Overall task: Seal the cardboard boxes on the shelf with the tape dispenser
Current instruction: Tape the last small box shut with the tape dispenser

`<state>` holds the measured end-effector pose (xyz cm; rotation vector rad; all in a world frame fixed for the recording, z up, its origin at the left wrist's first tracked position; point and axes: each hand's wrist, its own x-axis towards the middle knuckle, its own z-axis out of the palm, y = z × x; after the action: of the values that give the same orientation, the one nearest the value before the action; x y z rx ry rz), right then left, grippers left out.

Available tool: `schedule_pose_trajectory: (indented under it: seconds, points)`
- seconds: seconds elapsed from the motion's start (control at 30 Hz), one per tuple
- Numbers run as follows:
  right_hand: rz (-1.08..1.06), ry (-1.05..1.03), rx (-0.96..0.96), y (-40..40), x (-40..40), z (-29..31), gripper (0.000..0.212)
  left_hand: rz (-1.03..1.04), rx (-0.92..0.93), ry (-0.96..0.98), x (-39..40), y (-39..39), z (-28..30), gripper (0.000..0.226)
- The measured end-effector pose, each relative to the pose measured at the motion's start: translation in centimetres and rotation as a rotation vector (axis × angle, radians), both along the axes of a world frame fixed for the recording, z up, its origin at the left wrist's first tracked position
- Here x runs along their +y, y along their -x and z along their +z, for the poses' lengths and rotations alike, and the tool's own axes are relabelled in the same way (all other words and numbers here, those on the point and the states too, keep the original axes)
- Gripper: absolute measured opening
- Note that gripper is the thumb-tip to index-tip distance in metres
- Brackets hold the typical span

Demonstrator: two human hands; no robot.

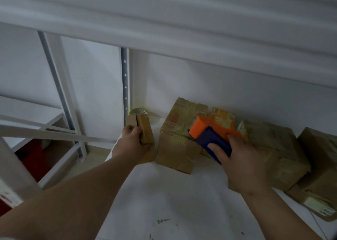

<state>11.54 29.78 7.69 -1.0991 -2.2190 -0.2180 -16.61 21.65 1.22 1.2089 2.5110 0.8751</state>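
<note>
cardboard boxes, several, brown, ranged along the back of a white shelf (164,203) against the wall.

item 1: small box (144,132), far left of the row, near the shelf's left edge and the perforated upright (125,82). its top seam looks open or slit. left hand (131,143) grips it from the near side, fingers curled round its edge.

item 2: middle box (177,141), just right of item 1, a narrow gap between them. glossy strips suggest tape already on it.

item 3: tape dispenser (209,135), orange body, dark blue handle part, held by the right hand (238,159), fingers wrapped over the handle; it sits at the top right edge of the middle box. whether tape is being drawn cannot be told.

item 4: orange-printed carton (221,115) behind the dispenser; larger boxes (273,148) further right, touching one another.

item 5: tape roll (138,111) behind the small box, by the wall.

handling note, judged: hold the small box firm against the shelf, start tape on one side face, draw straight across the seam, press down, tear on the far face.

clearance: upper shelf (182,29) overhangs low; little headroom for lifting the dispenser. left edge drops off beside item 1, so keep that box from sliding outward. bare shelf in front gives room to pull a box forward.
</note>
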Motion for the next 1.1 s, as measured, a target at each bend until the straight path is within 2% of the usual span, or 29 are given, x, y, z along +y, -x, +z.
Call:
schedule_pose_trajectory:
  seconds: [0.2, 0.4, 0.53, 0.63, 0.77, 0.9, 1.1]
  points:
    - [-0.007, 0.12, 0.17, -1.5, -3.2, -0.3, 0.06, -0.032, -0.029, -0.079, -3.8, -0.9, 0.4, 0.052]
    - [0.001, 0.266, 0.318, -3.7, -7.7, -0.2, 0.045, -0.159, 0.04, -0.063, -10.8, -4.7, 1.5, 0.065]
    - [-0.026, 0.319, 0.359, -5.5, -10.9, -0.7, 0.043, -0.257, 0.017, 0.004, -15.7, -7.8, 2.3, 0.08]
    - [-0.032, 0.365, 0.36, -6.5, -12.8, -1.3, 0.047, -0.293, 0.047, 0.03, -18.0, -10.0, 2.0, 0.081]
    - [-0.039, 0.444, 0.355, -7.5, -14.5, -1.8, 0.049, -0.536, 0.186, -0.087, -19.1, -12.1, 0.1, 0.078]
    - [-0.012, 0.537, 0.391, -8.6, -15.8, -1.4, 0.028, -0.755, 0.191, -0.091, -18.0, -13.1, 0.2, 0.092]
    - [-0.008, 0.632, 0.451, -10.3, -16.0, -0.6, 0.009, -0.76, 0.137, 0.084, -15.5, -12.4, 1.3, 0.09]
